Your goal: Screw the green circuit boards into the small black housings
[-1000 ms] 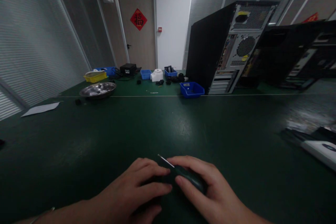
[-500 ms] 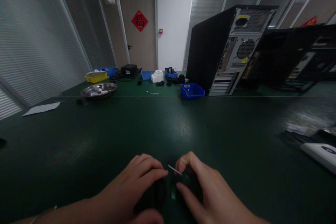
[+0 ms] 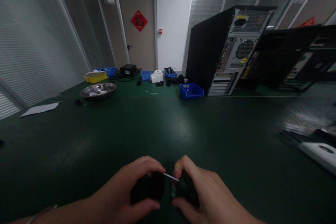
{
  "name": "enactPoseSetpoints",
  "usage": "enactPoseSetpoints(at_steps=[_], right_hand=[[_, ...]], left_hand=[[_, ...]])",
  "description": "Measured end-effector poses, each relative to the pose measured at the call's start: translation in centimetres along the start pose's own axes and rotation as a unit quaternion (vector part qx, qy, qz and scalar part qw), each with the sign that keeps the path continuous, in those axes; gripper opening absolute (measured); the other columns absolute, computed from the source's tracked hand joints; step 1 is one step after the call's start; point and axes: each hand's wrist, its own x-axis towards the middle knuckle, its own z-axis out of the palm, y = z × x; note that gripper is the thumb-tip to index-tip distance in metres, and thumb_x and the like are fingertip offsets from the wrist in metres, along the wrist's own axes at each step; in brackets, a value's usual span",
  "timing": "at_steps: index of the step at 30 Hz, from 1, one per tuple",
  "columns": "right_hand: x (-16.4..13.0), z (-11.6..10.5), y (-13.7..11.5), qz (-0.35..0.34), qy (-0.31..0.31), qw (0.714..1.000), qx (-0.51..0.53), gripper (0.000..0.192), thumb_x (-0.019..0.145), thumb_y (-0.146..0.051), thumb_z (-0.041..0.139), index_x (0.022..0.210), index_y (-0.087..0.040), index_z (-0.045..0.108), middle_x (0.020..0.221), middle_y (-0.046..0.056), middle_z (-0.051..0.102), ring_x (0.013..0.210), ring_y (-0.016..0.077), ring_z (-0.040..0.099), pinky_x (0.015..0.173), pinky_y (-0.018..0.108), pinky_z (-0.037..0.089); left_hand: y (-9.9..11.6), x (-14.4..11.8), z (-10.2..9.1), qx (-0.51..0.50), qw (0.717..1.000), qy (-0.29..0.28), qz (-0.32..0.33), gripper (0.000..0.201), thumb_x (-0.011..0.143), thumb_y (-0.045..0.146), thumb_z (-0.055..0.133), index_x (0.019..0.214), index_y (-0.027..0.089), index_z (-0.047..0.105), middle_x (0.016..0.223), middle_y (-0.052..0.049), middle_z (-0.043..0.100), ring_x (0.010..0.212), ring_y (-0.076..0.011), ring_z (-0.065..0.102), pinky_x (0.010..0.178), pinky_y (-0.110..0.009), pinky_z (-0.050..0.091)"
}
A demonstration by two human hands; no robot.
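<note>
At the bottom middle, my left hand (image 3: 123, 183) curls its thumb and fingers around a black blocky piece (image 3: 148, 188). Opposite it, my right hand (image 3: 207, 185) grips a dark piece (image 3: 187, 189) between thumb and bent fingers. That piece has a small green part (image 3: 173, 191) on its left side; its kind is too dark to make out. A thin light strip (image 3: 171, 177) bridges the narrow gap, running from my left fingertips down toward the piece in my right hand. My fingers cover much of both pieces.
On the green table (image 3: 110, 136) stand a black computer tower (image 3: 210, 49), a blue bin (image 3: 191, 91) and a metal bowl (image 3: 98, 90). White paper (image 3: 39, 109) lies left. A white device (image 3: 319, 152) is at right. A yellow basket (image 3: 96, 77) stands at the back.
My left fingers have lifted and opened wider around the black piece, showing more of it. The thin strip has shifted slightly down, its left end now meeting my left fingertips.
</note>
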Motion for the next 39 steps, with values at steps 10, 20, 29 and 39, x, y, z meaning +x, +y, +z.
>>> enactPoseSetpoints(at_steps=[10, 20, 29, 39], right_hand=[[-0.3, 1.0, -0.8, -0.078, 0.087, 0.965, 0.236, 0.032, 0.07, -0.004, 0.056, 0.089, -0.024, 0.039, 0.089, 0.001, 0.056, 0.086, 0.0165, 0.056, 0.072, 0.026, 0.047], [0.0, 1.9, -1.0, -0.108, 0.075, 0.948, 0.289, 0.032, 0.065, -0.005, 0.056, 0.085, -0.024, 0.039, 0.086, 0.001, 0.054, 0.081, 0.0156, 0.052, 0.072, 0.027, 0.045], [0.0, 2.2, -0.8, -0.114, 0.09, 0.96, 0.24, 0.031, 0.063, -0.004, 0.054, 0.083, -0.023, 0.04, 0.084, 0.001, 0.056, 0.075, 0.0151, 0.054, 0.066, 0.025, 0.045], [-0.1, 2.0, -0.8, -0.155, 0.097, 0.971, 0.151, 0.028, 0.071, -0.005, 0.056, 0.086, -0.024, 0.042, 0.086, 0.001, 0.059, 0.076, 0.0145, 0.059, 0.066, 0.024, 0.047]], left_hand=[[0.5, -0.2, 0.3, -0.028, 0.999, 0.032, -0.005, 0.043, 0.07, 0.025, 0.073, 0.11, 0.026, 0.056, 0.106, -0.002, 0.066, 0.097, -0.0213, 0.061, 0.084, -0.029, 0.049], [0.7, -0.3, 1.0, -0.088, 0.996, 0.02, 0.003, 0.04, 0.072, 0.021, 0.072, 0.108, 0.026, 0.055, 0.104, -0.001, 0.067, 0.092, -0.0185, 0.063, 0.083, -0.028, 0.049], [0.5, -0.1, 1.4, -0.18, 0.984, -0.005, -0.02, 0.038, 0.073, 0.011, 0.07, 0.106, 0.022, 0.054, 0.1, -0.003, 0.068, 0.092, -0.0184, 0.065, 0.083, -0.031, 0.05], [-0.6, 0.9, 1.7, -0.414, 0.909, -0.019, -0.049, 0.028, 0.079, 0.018, 0.069, 0.101, 0.017, 0.052, 0.09, -0.001, 0.065, 0.083, -0.0132, 0.062, 0.073, -0.026, 0.045]])
